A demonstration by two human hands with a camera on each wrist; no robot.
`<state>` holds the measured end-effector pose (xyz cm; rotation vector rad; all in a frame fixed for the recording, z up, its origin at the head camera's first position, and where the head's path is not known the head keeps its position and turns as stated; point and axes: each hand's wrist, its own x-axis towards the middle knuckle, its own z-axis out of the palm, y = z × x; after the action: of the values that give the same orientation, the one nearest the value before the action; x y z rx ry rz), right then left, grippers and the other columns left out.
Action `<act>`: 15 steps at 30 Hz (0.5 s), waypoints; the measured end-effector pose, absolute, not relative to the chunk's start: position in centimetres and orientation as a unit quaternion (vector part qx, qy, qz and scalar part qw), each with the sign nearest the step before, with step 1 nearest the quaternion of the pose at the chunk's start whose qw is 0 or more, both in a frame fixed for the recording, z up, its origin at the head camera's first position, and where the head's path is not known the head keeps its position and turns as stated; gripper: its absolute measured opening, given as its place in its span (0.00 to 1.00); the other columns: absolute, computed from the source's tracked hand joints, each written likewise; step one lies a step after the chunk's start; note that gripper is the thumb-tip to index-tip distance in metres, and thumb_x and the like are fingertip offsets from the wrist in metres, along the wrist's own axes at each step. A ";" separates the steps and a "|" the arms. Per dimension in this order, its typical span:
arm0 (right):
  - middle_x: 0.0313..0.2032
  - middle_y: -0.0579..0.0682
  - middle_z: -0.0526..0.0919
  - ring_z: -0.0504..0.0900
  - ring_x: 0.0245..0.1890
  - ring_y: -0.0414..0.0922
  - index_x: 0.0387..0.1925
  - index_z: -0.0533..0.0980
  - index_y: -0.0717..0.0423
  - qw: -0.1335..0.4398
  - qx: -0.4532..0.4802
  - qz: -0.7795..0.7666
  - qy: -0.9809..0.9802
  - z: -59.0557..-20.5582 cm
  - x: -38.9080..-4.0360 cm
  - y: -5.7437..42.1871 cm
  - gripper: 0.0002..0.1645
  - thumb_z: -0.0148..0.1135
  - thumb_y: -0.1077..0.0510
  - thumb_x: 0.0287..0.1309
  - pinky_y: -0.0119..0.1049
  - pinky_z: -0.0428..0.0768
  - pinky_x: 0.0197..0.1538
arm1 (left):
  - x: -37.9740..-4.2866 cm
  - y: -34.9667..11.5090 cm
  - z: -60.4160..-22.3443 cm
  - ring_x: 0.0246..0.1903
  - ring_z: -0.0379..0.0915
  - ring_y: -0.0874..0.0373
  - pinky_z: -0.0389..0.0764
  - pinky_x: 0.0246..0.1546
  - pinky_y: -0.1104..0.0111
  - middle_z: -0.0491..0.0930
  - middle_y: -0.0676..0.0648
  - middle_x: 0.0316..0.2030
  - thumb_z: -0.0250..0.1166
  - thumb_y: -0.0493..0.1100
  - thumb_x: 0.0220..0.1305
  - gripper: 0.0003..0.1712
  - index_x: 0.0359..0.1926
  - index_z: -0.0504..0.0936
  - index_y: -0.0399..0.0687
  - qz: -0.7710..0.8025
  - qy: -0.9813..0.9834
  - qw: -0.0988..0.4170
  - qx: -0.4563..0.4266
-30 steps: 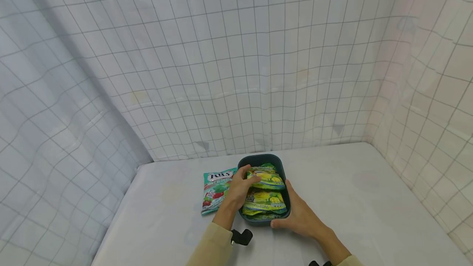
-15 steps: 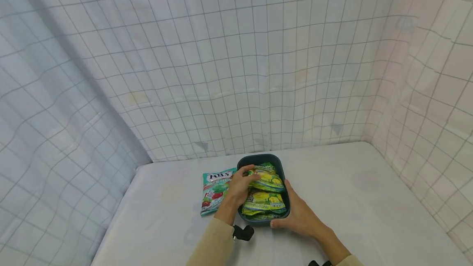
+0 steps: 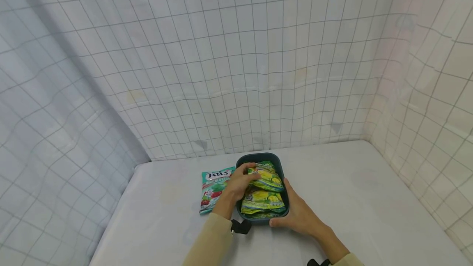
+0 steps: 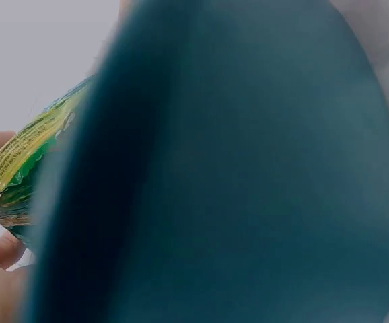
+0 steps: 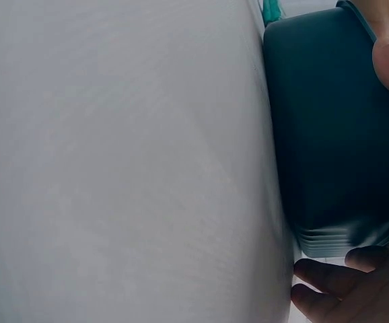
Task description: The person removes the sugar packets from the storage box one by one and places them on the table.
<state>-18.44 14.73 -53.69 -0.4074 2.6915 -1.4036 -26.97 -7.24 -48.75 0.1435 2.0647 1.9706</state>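
Note:
A dark teal plastic container (image 3: 258,221) stands on the table, filled with yellow-green candy bags. My left hand (image 3: 236,184) reaches over its left rim and pinches the upper candy bag (image 3: 267,177), thumb on one side and fingers on the other. In the left wrist view, fingertips lie on either side of that candy bag (image 4: 19,161), while the container wall (image 4: 262,161) blocks most of the rest. Another yellow candy bag (image 3: 263,202) lies nearer the front. My right hand (image 3: 301,214) holds the container's front right corner, thumb along the front and fingers along the right side.
A teal Fox's Mint Blossom candy bag (image 3: 214,192) lies flat left of the container, partly behind the left forearm. The white table (image 3: 351,200) meets a grid-patterned white curtain (image 3: 236,73) at the back and sides.
The upper candy bag has tilted slightly under my left hand, its right end dipping towards the front. My right hand stays at the container's corner.

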 end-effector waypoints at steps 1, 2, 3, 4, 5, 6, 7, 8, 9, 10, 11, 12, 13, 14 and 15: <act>0.80 0.59 0.44 0.53 0.76 0.60 0.82 0.34 0.54 0.039 -0.133 -0.457 0.878 -53.7 -18.5 14.7 0.83 0.79 0.30 0.42 0.62 0.60 0.70 | -27.0 -7.3 -48.8 0.53 0.73 0.45 0.78 0.48 0.57 0.69 0.35 0.61 0.66 0.36 0.69 0.32 0.71 0.68 0.36 0.684 0.714 0.143 0.049; 0.80 0.59 0.44 0.53 0.76 0.60 0.82 0.34 0.54 0.039 -0.133 -0.457 0.878 -53.8 -18.5 14.7 0.83 0.79 0.30 0.42 0.62 0.60 0.71 | -27.1 -7.3 -48.8 0.53 0.73 0.44 0.78 0.50 0.57 0.68 0.35 0.61 0.66 0.36 0.69 0.32 0.70 0.68 0.36 0.686 0.711 0.146 0.046; 0.80 0.59 0.44 0.53 0.76 0.60 0.82 0.34 0.54 0.039 -0.133 -0.456 0.879 -53.8 -18.5 14.7 0.84 0.79 0.29 0.42 0.62 0.60 0.71 | -27.2 -7.3 -48.9 0.54 0.72 0.44 0.78 0.51 0.56 0.68 0.34 0.62 0.66 0.36 0.69 0.32 0.70 0.68 0.36 0.687 0.711 0.147 0.045; 0.80 0.59 0.44 0.53 0.76 0.60 0.82 0.34 0.54 0.038 -0.132 -0.455 0.880 -53.9 -18.5 14.7 0.84 0.79 0.29 0.42 0.62 0.60 0.71 | -27.2 -7.3 -48.9 0.55 0.72 0.43 0.77 0.51 0.55 0.67 0.34 0.62 0.67 0.36 0.69 0.32 0.70 0.68 0.36 0.688 0.709 0.150 0.044; 0.80 0.59 0.44 0.53 0.76 0.60 0.82 0.35 0.54 0.038 -0.131 -0.455 0.880 -53.9 -18.5 14.7 0.84 0.79 0.29 0.41 0.62 0.60 0.71 | -27.3 -7.3 -48.9 0.57 0.71 0.42 0.77 0.52 0.54 0.66 0.34 0.63 0.67 0.36 0.69 0.32 0.70 0.68 0.36 0.689 0.708 0.152 0.043; 0.80 0.59 0.44 0.53 0.76 0.60 0.82 0.35 0.54 0.038 -0.129 -0.455 0.880 -53.9 -18.5 14.7 0.84 0.79 0.28 0.41 0.62 0.60 0.71 | -27.4 -7.3 -48.9 0.58 0.70 0.41 0.76 0.54 0.53 0.65 0.34 0.65 0.67 0.36 0.68 0.32 0.70 0.68 0.36 0.688 0.708 0.152 0.042; 0.80 0.59 0.45 0.53 0.76 0.60 0.82 0.35 0.54 0.038 -0.128 -0.455 0.880 -53.9 -18.5 14.7 0.84 0.78 0.28 0.41 0.63 0.60 0.71 | -27.4 -7.3 -48.9 0.60 0.69 0.41 0.76 0.55 0.52 0.64 0.34 0.66 0.68 0.36 0.68 0.33 0.70 0.68 0.35 0.688 0.708 0.153 0.042; 0.80 0.59 0.45 0.53 0.76 0.60 0.82 0.35 0.54 0.040 -0.127 -0.455 0.880 -53.9 -18.5 14.7 0.84 0.78 0.28 0.41 0.63 0.60 0.71 | -27.5 -7.3 -48.9 0.61 0.68 0.40 0.75 0.57 0.51 0.63 0.34 0.67 0.68 0.36 0.68 0.33 0.70 0.67 0.35 0.688 0.708 0.153 0.042; 0.80 0.59 0.45 0.53 0.76 0.60 0.82 0.35 0.54 0.041 -0.125 -0.455 0.880 -53.9 -18.5 14.7 0.84 0.78 0.28 0.41 0.63 0.60 0.70 | -27.5 -7.2 -48.9 0.62 0.68 0.40 0.74 0.58 0.51 0.63 0.34 0.68 0.68 0.36 0.68 0.33 0.71 0.67 0.35 0.687 0.709 0.153 0.042; 0.79 0.59 0.45 0.53 0.76 0.60 0.82 0.35 0.54 0.041 -0.124 -0.455 0.881 -53.9 -18.5 14.7 0.84 0.79 0.28 0.41 0.63 0.60 0.70 | -27.5 -7.2 -48.9 0.62 0.67 0.39 0.74 0.59 0.50 0.63 0.34 0.68 0.68 0.36 0.68 0.34 0.71 0.67 0.35 0.688 0.708 0.154 0.041; 0.79 0.59 0.45 0.53 0.76 0.60 0.82 0.35 0.54 0.041 -0.123 -0.455 0.881 -53.9 -18.5 14.7 0.84 0.79 0.28 0.41 0.63 0.60 0.70 | -27.6 -7.2 -48.8 0.63 0.67 0.39 0.73 0.59 0.50 0.62 0.34 0.69 0.68 0.36 0.67 0.34 0.71 0.67 0.34 0.689 0.707 0.154 0.041; 0.79 0.59 0.45 0.53 0.76 0.60 0.82 0.35 0.54 0.042 -0.123 -0.454 0.881 -53.9 -18.5 14.7 0.84 0.79 0.28 0.41 0.63 0.60 0.70 | -27.6 -7.1 -48.8 0.62 0.68 0.40 0.73 0.59 0.50 0.62 0.34 0.69 0.68 0.36 0.68 0.34 0.71 0.66 0.34 0.687 0.709 0.155 0.042; 0.79 0.59 0.45 0.54 0.76 0.61 0.82 0.35 0.54 0.042 -0.123 -0.454 0.882 -53.8 -18.5 14.7 0.84 0.79 0.29 0.41 0.63 0.60 0.70 | -27.6 -7.1 -48.8 0.60 0.69 0.40 0.74 0.58 0.51 0.63 0.34 0.68 0.68 0.36 0.68 0.35 0.71 0.66 0.35 0.684 0.712 0.154 0.043; 0.79 0.60 0.45 0.54 0.76 0.61 0.82 0.35 0.55 0.041 -0.123 -0.453 0.882 -53.8 -18.5 14.7 0.84 0.79 0.29 0.41 0.63 0.60 0.70 | -27.6 -7.0 -48.8 0.58 0.70 0.41 0.75 0.56 0.52 0.63 0.34 0.68 0.68 0.37 0.68 0.35 0.72 0.66 0.35 0.681 0.715 0.154 0.043; 0.79 0.60 0.45 0.54 0.76 0.61 0.82 0.35 0.55 0.041 -0.124 -0.453 0.882 -53.8 -18.5 14.8 0.84 0.79 0.29 0.41 0.63 0.60 0.70 | -27.6 -7.0 -48.8 0.56 0.72 0.43 0.76 0.54 0.53 0.64 0.35 0.68 0.68 0.37 0.68 0.35 0.72 0.66 0.36 0.677 0.718 0.154 0.042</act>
<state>-18.48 14.76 -53.80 -0.3783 2.7014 -1.3874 -27.55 -6.99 -48.84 0.1212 2.0597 1.9418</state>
